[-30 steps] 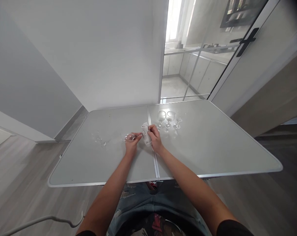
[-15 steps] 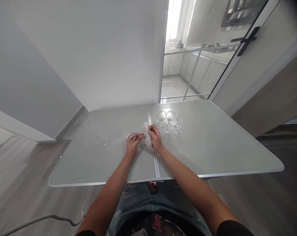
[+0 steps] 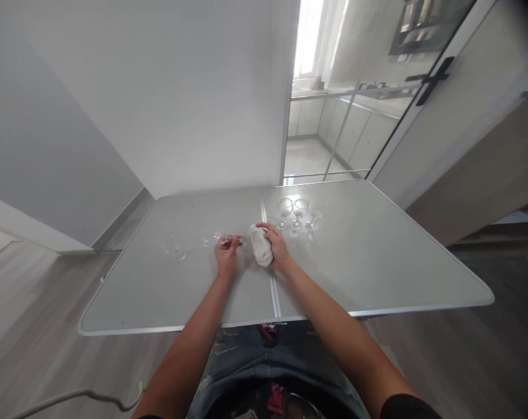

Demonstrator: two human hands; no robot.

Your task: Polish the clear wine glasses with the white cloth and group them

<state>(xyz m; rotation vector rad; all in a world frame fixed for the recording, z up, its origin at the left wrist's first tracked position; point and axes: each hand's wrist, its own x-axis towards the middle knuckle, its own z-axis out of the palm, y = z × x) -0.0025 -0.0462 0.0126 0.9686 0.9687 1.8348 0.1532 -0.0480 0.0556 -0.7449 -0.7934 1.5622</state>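
Observation:
My left hand (image 3: 227,253) pinches a clear stemmed glass (image 3: 210,238) by its stem, its bowl lying toward the left and its foot toward the right. In my right hand (image 3: 276,247) is a white cloth (image 3: 261,247), bunched up just beside the glass's foot. Whether the cloth still touches the foot I cannot tell. Beyond the right hand stand two round-bowled stemmed glasses (image 3: 301,209) and a smaller stemmed glass (image 3: 314,220). Another clear glass piece (image 3: 180,255), faint against the tabletop, lies left of my left hand.
All of this is on a pale folding table (image 3: 368,262) with a metal rim and a centre seam. A wall stands behind it. A glass-paned door with a black handle (image 3: 436,81) is at the back right. A grey cable (image 3: 84,394) runs at lower left.
My left hand has moved slightly left with the glass, away from my right hand. The cloth now shows as a fuller bunch in my right hand. The view has shifted a little.

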